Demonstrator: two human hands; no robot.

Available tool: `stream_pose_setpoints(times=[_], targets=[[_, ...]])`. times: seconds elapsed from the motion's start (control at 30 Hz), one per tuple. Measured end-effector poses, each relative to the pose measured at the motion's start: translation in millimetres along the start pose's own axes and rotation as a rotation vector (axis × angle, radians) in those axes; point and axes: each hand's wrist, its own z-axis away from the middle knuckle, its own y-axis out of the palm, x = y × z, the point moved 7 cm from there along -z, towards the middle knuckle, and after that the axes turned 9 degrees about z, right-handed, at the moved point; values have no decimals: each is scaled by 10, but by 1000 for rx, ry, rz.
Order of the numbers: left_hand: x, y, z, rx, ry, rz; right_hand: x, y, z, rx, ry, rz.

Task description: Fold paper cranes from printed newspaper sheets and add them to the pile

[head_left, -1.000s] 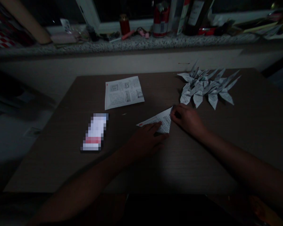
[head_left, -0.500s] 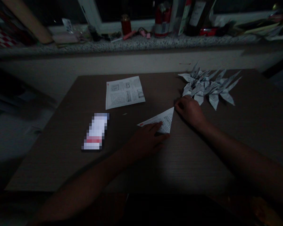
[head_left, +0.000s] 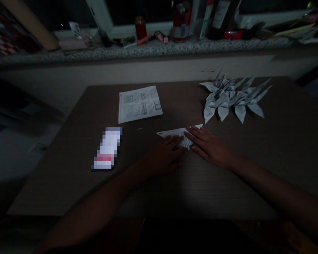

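A printed sheet of paper folded to a triangle (head_left: 172, 132) lies on the table, its long edge toward the window. My left hand (head_left: 165, 153) rests on its left part with fingers spread. Flat across the right part lies my right hand (head_left: 210, 144), fingers stretched out, hiding much of that side. Behind and to the right sits a cluster of folded paper cranes (head_left: 234, 97) made of similar printed paper. A flat printed sheet (head_left: 140, 104) lies farther back on the left.
A phone with a blurred, lit screen (head_left: 107, 148) lies left of my hands on the brown table (head_left: 76, 141). Along the granite window sill (head_left: 153, 49) stand a red can (head_left: 182, 23), a dark bottle (head_left: 219, 19), a small red jar (head_left: 141, 29) and other small items.
My right hand has come back from the paper's raised right corner and now lies flat on it. The triangle has turned slightly, its top edge more level. My left hand stays almost in place.
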Motion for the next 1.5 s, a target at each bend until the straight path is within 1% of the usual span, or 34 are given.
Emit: stream_pose_setpoints(times=[0.1, 0.2, 0.33, 0.5, 0.6, 0.8, 0.93, 1.07, 1.2, 1.4, 1.5], targets=[[32, 15, 4, -1, -22, 15, -2, 27, 16, 14, 4, 18], [46, 24, 11, 9, -39, 26, 3, 8, 5, 18, 28, 15], [41, 10, 29, 7, -39, 32, 21, -12, 0, 8, 56, 6], [41, 12, 40, 2, -33, 44, 27, 1, 5, -1, 52, 1], [31, 17, 39, 9, -34, 25, 33, -3, 13, 13, 38, 0], [8, -24, 35, -16, -13, 15, 103, -19, 59, 78, -55, -6], [-23, -46, 35, -15, 32, 32, 106, -20, 68, 90, -61, -12], [-26, -67, 43, -21, 13, 44, 109, -25, 60, 66, -51, -37], [-26, -82, 44, -13, -12, 61, 5, -15, 54, 52, 5, -49], [-22, -89, 46, -12, -14, 66, -336, -11, 58, 28, 182, 50], [-4, -84, 54, -8, -17, 72, -380, -21, 62, 19, 208, 65]])
